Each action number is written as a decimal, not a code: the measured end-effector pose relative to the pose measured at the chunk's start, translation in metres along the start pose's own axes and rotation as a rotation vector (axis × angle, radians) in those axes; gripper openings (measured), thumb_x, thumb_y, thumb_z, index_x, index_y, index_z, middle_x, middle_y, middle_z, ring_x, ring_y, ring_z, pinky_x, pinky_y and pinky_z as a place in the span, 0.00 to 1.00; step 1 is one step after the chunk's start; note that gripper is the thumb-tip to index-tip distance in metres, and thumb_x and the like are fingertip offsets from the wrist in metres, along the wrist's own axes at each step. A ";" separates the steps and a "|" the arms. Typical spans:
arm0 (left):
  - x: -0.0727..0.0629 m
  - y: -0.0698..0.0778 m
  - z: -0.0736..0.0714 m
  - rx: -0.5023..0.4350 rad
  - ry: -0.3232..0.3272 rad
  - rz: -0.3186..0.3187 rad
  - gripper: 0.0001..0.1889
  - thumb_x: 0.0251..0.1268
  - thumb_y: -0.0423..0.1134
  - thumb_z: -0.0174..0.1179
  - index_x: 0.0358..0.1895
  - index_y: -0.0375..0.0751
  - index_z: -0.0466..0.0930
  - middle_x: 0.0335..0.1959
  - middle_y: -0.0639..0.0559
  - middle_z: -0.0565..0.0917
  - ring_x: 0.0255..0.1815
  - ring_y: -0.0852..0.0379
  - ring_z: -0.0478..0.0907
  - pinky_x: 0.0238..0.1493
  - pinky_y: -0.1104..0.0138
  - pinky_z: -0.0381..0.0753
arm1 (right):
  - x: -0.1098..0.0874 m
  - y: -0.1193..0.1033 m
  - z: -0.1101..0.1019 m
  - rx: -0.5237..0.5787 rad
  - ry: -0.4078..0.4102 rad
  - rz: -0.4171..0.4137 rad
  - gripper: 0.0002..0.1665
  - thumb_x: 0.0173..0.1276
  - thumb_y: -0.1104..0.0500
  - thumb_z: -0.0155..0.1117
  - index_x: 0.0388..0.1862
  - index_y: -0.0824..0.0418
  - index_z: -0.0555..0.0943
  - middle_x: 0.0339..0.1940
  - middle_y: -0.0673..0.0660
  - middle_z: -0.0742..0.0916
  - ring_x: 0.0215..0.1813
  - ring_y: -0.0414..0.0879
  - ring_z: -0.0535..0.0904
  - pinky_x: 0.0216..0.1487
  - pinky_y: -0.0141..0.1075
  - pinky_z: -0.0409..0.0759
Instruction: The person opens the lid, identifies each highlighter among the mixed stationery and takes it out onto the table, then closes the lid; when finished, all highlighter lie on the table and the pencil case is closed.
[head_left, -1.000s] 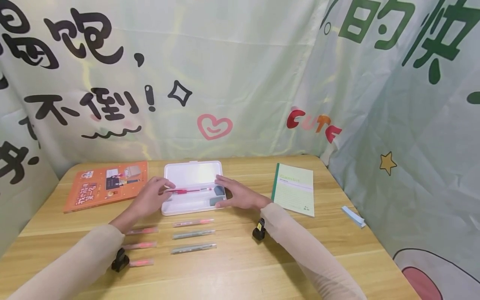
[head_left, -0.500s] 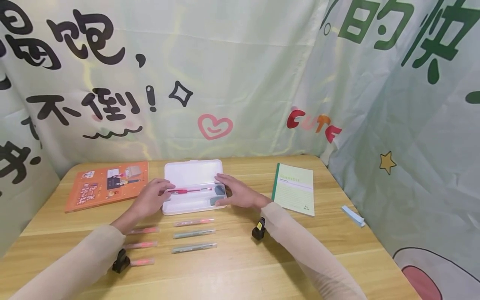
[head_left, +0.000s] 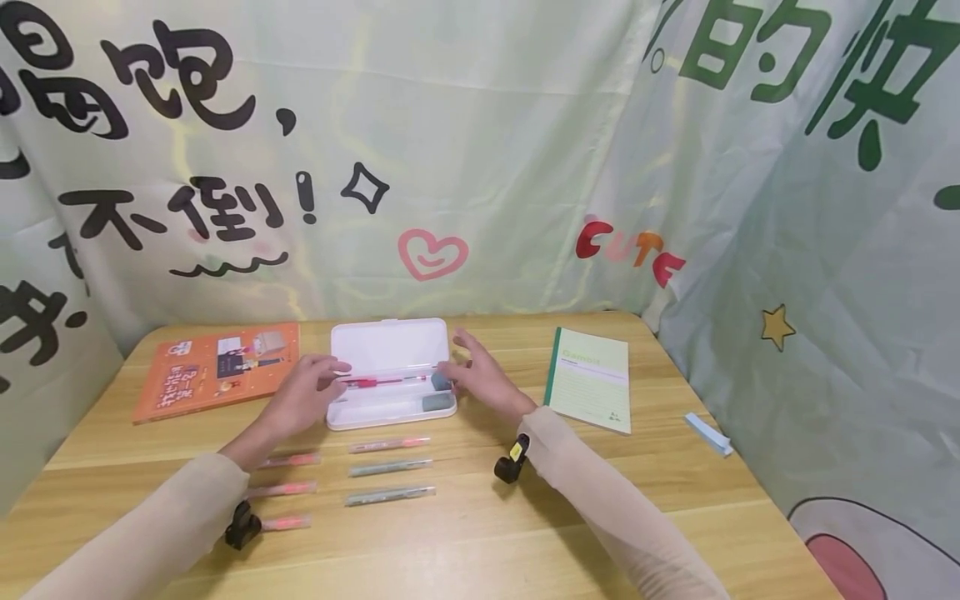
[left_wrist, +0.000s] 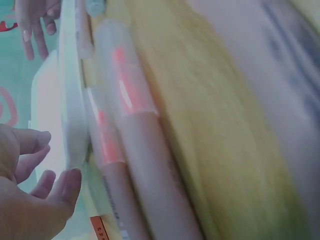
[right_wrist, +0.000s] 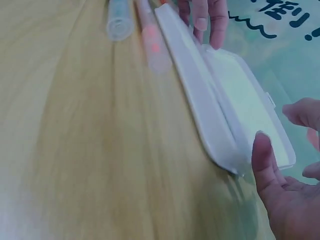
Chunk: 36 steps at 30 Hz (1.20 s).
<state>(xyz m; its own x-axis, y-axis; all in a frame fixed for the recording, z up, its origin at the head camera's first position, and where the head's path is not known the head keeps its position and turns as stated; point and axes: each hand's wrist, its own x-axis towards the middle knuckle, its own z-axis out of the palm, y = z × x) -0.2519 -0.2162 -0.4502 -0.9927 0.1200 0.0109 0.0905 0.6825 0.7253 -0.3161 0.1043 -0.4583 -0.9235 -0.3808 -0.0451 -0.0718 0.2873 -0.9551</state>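
An open white pencil case (head_left: 387, 346) lies at the back middle of the table, its lid folded back. Inside it are a red pen (head_left: 375, 382) and two blue-grey blocks, one of them (head_left: 437, 402) in the front compartment. My left hand (head_left: 300, 390) is at the case's left edge, fingers loosely bent. In the left wrist view its fingertips (left_wrist: 73, 181) reach the case's corner with a gap between them. My right hand (head_left: 486, 379) hovers at the right edge with fingers spread, overlapping the rear block (head_left: 441, 381). The right wrist view shows its thumb (right_wrist: 262, 150) beside the case's end.
Several capped pens lie in two columns in front of the case, including a grey one (head_left: 390, 496) and a pink one (head_left: 288, 490) partly under the left forearm. An orange book (head_left: 217, 371), a green-spined notebook (head_left: 588, 379) and a small light-blue strip (head_left: 707, 434) are around them.
My right hand has come away from the case's right edge, its fingers lifting and spreading, uncovering more of the front block. My left hand has stayed at the left edge.
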 end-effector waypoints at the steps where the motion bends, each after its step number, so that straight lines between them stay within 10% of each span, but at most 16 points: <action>1: 0.000 0.001 -0.001 -0.011 0.004 -0.008 0.21 0.86 0.40 0.58 0.74 0.38 0.77 0.78 0.28 0.65 0.73 0.28 0.74 0.72 0.35 0.76 | 0.000 -0.001 0.000 0.034 0.000 0.011 0.54 0.82 0.51 0.68 0.93 0.53 0.45 0.91 0.62 0.60 0.51 0.50 0.85 0.50 0.39 0.88; 7: 0.001 0.006 -0.004 -0.133 -0.008 -0.070 0.33 0.86 0.43 0.58 0.85 0.38 0.60 0.85 0.27 0.58 0.71 0.30 0.79 0.62 0.46 0.87 | 0.000 -0.005 0.002 0.105 -0.024 0.067 0.54 0.84 0.52 0.65 0.94 0.50 0.41 0.90 0.60 0.62 0.57 0.52 0.86 0.57 0.41 0.89; 18: 0.004 0.004 -0.004 -0.467 -0.048 -0.190 0.45 0.92 0.52 0.45 0.89 0.47 0.21 0.90 0.30 0.45 0.78 0.31 0.72 0.75 0.47 0.79 | 0.001 -0.003 0.001 0.156 -0.044 0.086 0.54 0.84 0.50 0.65 0.94 0.50 0.42 0.89 0.61 0.64 0.63 0.54 0.85 0.62 0.42 0.88; 27: 0.003 0.004 -0.005 -0.578 -0.047 -0.189 0.40 0.91 0.63 0.29 0.91 0.44 0.32 0.89 0.31 0.50 0.81 0.31 0.64 0.75 0.51 0.79 | 0.002 -0.005 0.000 0.155 -0.024 0.076 0.43 0.87 0.34 0.52 0.88 0.55 0.59 0.75 0.65 0.75 0.62 0.55 0.82 0.61 0.44 0.89; 36: -0.007 0.006 -0.008 -0.648 -0.033 -0.235 0.40 0.91 0.62 0.30 0.87 0.33 0.47 0.88 0.30 0.50 0.85 0.31 0.59 0.82 0.48 0.70 | -0.002 -0.008 0.004 0.154 -0.002 0.055 0.33 0.92 0.38 0.40 0.73 0.64 0.71 0.71 0.65 0.76 0.65 0.58 0.81 0.62 0.46 0.89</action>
<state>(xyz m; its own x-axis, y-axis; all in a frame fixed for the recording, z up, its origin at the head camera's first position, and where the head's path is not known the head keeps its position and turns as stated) -0.2450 -0.2184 -0.4406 -0.9763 0.0510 -0.2103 -0.2027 0.1252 0.9712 -0.3120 0.0988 -0.4516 -0.9238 -0.3698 -0.0993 0.0380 0.1697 -0.9848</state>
